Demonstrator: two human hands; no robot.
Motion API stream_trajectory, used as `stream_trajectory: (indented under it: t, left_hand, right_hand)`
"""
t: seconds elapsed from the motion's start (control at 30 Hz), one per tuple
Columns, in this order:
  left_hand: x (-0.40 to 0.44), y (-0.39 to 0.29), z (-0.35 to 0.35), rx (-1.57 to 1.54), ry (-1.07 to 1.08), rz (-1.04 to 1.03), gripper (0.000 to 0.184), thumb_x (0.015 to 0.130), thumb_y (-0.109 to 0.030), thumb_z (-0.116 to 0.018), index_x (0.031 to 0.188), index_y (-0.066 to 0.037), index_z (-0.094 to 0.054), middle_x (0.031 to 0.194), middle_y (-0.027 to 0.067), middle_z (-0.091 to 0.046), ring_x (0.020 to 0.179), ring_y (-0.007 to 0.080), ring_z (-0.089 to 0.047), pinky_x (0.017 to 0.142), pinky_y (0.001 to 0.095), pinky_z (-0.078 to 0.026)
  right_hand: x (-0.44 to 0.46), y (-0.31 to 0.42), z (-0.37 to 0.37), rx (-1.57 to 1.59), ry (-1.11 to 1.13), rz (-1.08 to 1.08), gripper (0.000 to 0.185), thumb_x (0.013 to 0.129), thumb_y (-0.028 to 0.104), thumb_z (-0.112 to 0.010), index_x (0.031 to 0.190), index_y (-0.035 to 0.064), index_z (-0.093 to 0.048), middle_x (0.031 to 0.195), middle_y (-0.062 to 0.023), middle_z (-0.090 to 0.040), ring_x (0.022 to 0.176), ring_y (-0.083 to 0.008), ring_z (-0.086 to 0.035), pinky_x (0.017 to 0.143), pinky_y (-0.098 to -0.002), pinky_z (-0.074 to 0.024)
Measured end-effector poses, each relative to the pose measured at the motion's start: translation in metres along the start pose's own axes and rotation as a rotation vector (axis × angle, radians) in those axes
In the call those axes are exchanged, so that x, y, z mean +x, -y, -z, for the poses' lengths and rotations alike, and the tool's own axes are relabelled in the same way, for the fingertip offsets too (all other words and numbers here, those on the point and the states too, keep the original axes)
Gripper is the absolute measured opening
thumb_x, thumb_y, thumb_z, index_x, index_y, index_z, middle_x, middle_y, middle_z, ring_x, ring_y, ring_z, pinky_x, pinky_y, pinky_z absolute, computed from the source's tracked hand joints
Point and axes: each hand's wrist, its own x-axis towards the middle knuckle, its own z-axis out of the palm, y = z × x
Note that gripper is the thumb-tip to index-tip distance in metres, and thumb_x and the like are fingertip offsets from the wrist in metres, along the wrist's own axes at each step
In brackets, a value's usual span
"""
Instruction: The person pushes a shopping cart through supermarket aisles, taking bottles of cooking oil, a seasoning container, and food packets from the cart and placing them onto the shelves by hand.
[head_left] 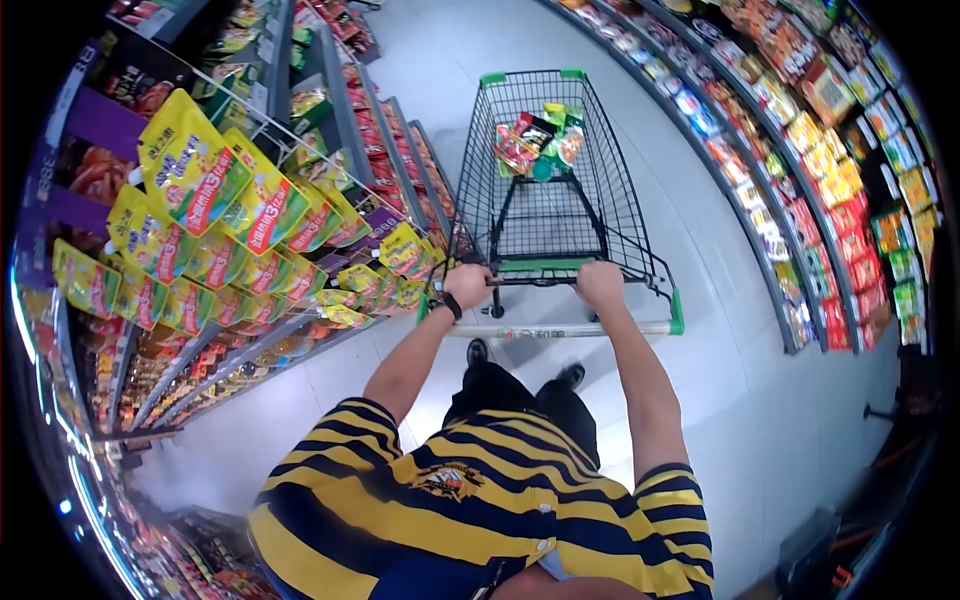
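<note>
A black wire shopping cart (622, 190) with green corner pieces stands straight ahead of me. My left hand (468, 287), with a dark band on the wrist, is closed on the cart's near rim at the left. On the same rim, further right, my right hand (600, 286) is closed too. Between them runs a green bar (540, 265). The pale push handle (560, 329) lies nearer my body, under my forearms. Several colourful packets (541, 138) lie together toward the far end of the basket.
Close on the left, yellow pouches (195, 165) hang in rows from a rack, with packed shelves (370, 130) beyond. Curved shelves (745, 130) of packaged goods line the right side. Pale floor tiles (720, 400) run along the aisle. Dark equipment (850, 540) stands at lower right.
</note>
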Motion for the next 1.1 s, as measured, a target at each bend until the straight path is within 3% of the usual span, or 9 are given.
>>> stream_trajectory:
  t: [0.1, 0.57, 0.73, 1.0, 1.1]
  left_hand:
    - [0.002, -0.011, -0.006, -0.020, 0.012, 0.025, 0.022, 0.076, -0.034, -0.069, 0.084, -0.015, -0.074, 0.079, 0.0095, -0.069, 0.076, 0.0296, -0.067, 0.068, 0.0422, -0.053]
    - [0.043, -0.032, 0.002, -0.061, -0.033, 0.156, 0.021, 0.077, -0.031, -0.065, 0.078, -0.012, -0.073, 0.077, 0.0116, -0.069, 0.075, 0.0309, -0.067, 0.068, 0.0430, -0.053]
    - [0.073, -0.033, 0.005, -0.078, -0.041, 0.183, 0.018, 0.074, -0.029, -0.067, 0.078, -0.012, -0.072, 0.078, 0.0106, -0.069, 0.077, 0.0302, -0.067, 0.069, 0.0432, -0.053]
    - [0.125, -0.033, 0.007, -0.124, -0.063, 0.198, 0.022, 0.075, -0.030, -0.066, 0.078, -0.010, -0.073, 0.079, 0.0135, -0.070, 0.077, 0.0310, -0.069, 0.069, 0.0431, -0.055]
    - [0.142, -0.035, 0.022, -0.143, -0.014, 0.220, 0.023, 0.076, -0.031, -0.065, 0.081, -0.010, -0.074, 0.080, 0.0135, -0.070, 0.079, 0.0307, -0.069, 0.072, 0.0429, -0.055]
  right_hand:
    - [0.009, -0.011, 0.028, 0.001, 0.119, 0.019, 0.019, 0.073, 0.027, -0.070, 0.076, 0.0086, -0.074, 0.079, -0.0130, -0.071, 0.078, -0.0300, -0.070, 0.071, -0.0410, -0.0551]
    - [0.087, -0.059, 0.019, 0.021, -0.098, 0.282, 0.023, 0.066, 0.030, -0.075, 0.065, 0.0075, -0.070, 0.070, -0.0137, -0.068, 0.069, -0.0313, -0.068, 0.064, -0.0421, -0.0548]
    - [0.123, -0.072, 0.027, 0.003, -0.048, 0.247, 0.026, 0.066, 0.032, -0.076, 0.064, 0.0071, -0.069, 0.071, -0.0138, -0.068, 0.069, -0.0320, -0.068, 0.065, -0.0423, -0.0550]
    - [0.176, -0.097, 0.037, -0.088, 0.056, 0.243, 0.026, 0.067, 0.035, -0.075, 0.077, 0.0110, -0.071, 0.081, -0.0092, -0.070, 0.074, -0.0298, -0.068, 0.066, -0.0424, -0.0545]
    - [0.193, -0.104, 0.036, -0.079, 0.010, 0.261, 0.029, 0.064, 0.034, -0.078, 0.071, 0.0066, -0.070, 0.078, -0.0136, -0.069, 0.071, -0.0311, -0.069, 0.064, -0.0421, -0.0549]
